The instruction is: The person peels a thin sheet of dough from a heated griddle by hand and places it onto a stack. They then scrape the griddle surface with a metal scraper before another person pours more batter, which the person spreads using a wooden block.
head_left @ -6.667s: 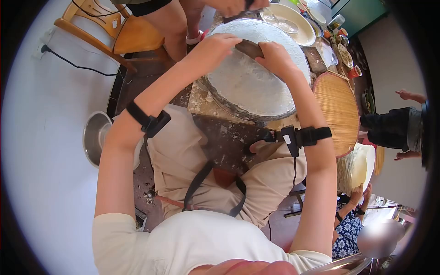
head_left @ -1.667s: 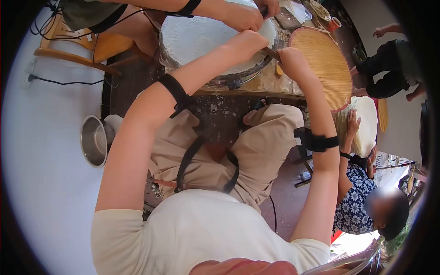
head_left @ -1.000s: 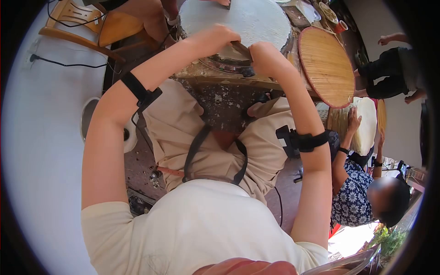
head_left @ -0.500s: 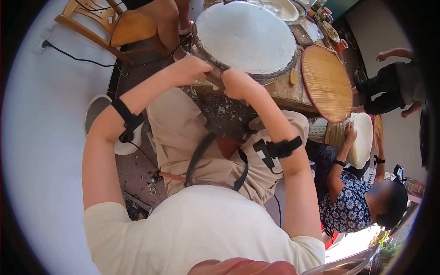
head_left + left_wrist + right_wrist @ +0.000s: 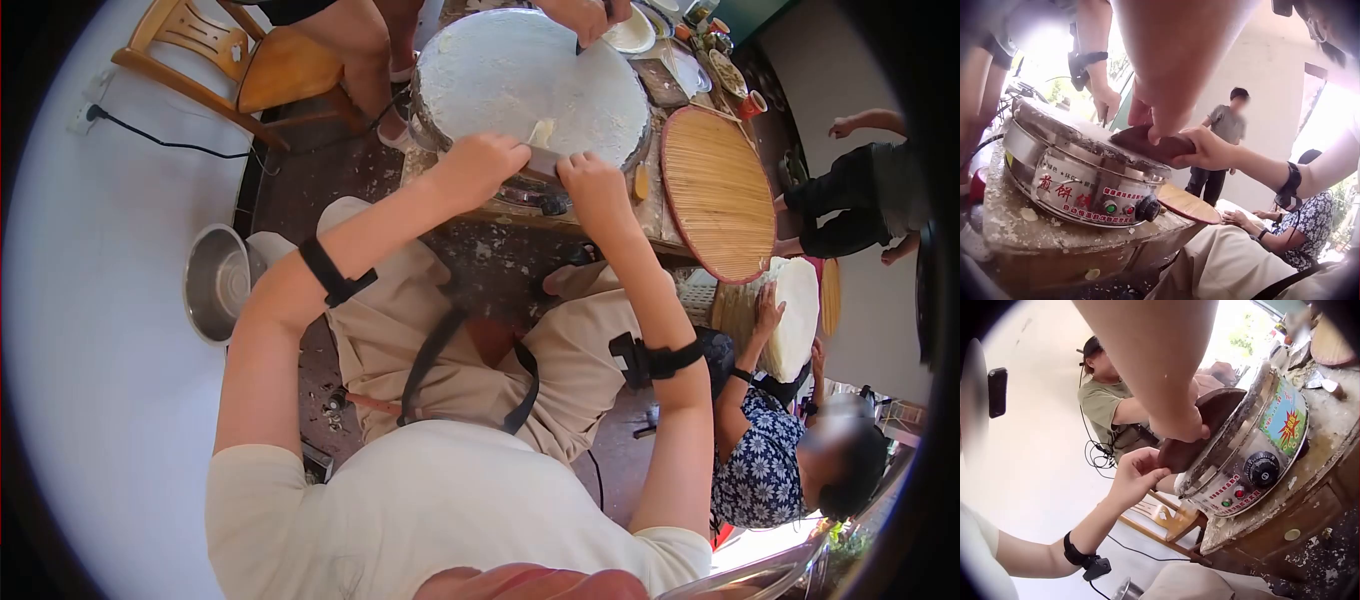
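Observation:
A brown flat scraper spans between my two hands at the near edge of a round crepe griddle. My left hand pinches its left end and my right hand its right end. In the left wrist view, the scraper's curved blade leans against the griddle's crusted rim. The right wrist view shows the same blade tilted along the hot plate's edge. A small pale lump of batter sits just beyond the scraper on the whitish plate.
Another person's hands hold a dark tool over the griddle's far edge. A round woven mat lies right of the griddle, beside a yellow-handled tool. Farther right, a seated person touches a pale stack. A steel bowl stands left.
From half a second ago, both hands have moved forward and right with the scraper, from before the table to the griddle's near edge. Another person's hands have come back over the plate.

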`<act>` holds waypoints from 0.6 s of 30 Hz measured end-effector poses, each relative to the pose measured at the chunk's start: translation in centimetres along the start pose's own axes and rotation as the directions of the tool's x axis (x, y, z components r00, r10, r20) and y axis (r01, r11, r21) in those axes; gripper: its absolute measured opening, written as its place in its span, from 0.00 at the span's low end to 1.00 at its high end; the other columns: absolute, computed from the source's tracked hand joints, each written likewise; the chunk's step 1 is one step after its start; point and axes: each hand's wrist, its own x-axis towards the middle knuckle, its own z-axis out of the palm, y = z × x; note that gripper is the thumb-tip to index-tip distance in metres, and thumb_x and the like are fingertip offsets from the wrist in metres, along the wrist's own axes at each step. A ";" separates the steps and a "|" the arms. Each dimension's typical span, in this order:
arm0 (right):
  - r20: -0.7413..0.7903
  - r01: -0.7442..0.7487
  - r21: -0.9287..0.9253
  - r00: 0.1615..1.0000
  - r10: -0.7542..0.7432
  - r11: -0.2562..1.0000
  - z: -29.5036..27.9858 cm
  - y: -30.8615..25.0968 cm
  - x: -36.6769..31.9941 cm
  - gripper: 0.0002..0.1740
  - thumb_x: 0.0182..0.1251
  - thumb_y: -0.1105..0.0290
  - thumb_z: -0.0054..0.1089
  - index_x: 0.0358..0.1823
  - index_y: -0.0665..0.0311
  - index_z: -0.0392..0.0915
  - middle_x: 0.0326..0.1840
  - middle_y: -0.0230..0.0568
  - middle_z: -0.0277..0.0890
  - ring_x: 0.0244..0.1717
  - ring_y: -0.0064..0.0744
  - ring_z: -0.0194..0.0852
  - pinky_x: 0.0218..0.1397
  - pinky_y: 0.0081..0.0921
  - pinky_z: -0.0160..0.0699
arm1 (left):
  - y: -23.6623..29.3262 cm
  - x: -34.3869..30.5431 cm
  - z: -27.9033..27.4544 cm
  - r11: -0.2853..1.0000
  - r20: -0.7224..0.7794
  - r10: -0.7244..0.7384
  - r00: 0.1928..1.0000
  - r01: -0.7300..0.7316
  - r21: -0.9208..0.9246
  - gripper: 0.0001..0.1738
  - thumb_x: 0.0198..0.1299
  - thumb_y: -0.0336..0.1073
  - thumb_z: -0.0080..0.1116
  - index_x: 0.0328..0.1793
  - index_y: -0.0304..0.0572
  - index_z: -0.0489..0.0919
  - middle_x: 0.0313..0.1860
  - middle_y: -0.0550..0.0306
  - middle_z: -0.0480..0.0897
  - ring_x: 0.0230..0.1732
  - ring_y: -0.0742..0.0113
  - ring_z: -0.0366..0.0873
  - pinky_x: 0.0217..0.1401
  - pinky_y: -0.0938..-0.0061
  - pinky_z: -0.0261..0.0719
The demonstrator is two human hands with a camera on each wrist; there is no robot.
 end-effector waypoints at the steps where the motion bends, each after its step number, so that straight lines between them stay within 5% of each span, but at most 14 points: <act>1: -0.005 0.005 0.004 1.000 -0.005 1.000 -0.4 -0.2 -0.3 0.07 0.48 0.75 0.58 0.30 0.58 0.72 0.30 0.33 0.73 0.38 0.34 0.75 0.33 0.27 0.78 | 0.8 -0.7 -0.7 1.000 0.020 0.008 1.000 -0.008 -0.014 0.06 0.48 0.23 0.53 0.34 0.38 0.74 0.31 0.50 0.77 0.38 0.48 0.77 0.38 0.60 0.76; 5: 0.011 0.002 0.067 1.000 -0.003 0.998 -0.7 1.3 0.9 0.07 0.49 0.76 0.57 0.30 0.59 0.71 0.29 0.34 0.73 0.38 0.35 0.75 0.34 0.28 0.77 | 0.6 0.6 -1.6 0.992 0.120 -0.077 0.990 0.089 -0.092 0.13 0.49 0.25 0.58 0.44 0.35 0.77 0.35 0.48 0.79 0.39 0.47 0.78 0.42 0.62 0.76; 11: 0.008 0.024 0.126 1.000 -0.025 0.992 0.4 5.1 5.6 0.06 0.49 0.79 0.55 0.28 0.60 0.73 0.29 0.38 0.76 0.38 0.39 0.76 0.36 0.33 0.77 | -2.7 3.8 -1.1 0.988 0.068 -0.082 0.994 0.090 -0.129 0.11 0.50 0.27 0.60 0.42 0.36 0.77 0.35 0.46 0.81 0.39 0.46 0.78 0.41 0.60 0.75; 18: 0.003 0.067 0.090 0.998 -0.068 0.994 2.4 8.8 13.0 0.10 0.47 0.81 0.55 0.32 0.61 0.78 0.31 0.41 0.79 0.41 0.44 0.78 0.43 0.37 0.76 | -8.6 7.5 -0.8 0.983 0.030 -0.180 0.983 0.178 0.053 0.10 0.50 0.29 0.62 0.40 0.38 0.78 0.34 0.46 0.80 0.40 0.45 0.77 0.42 0.58 0.74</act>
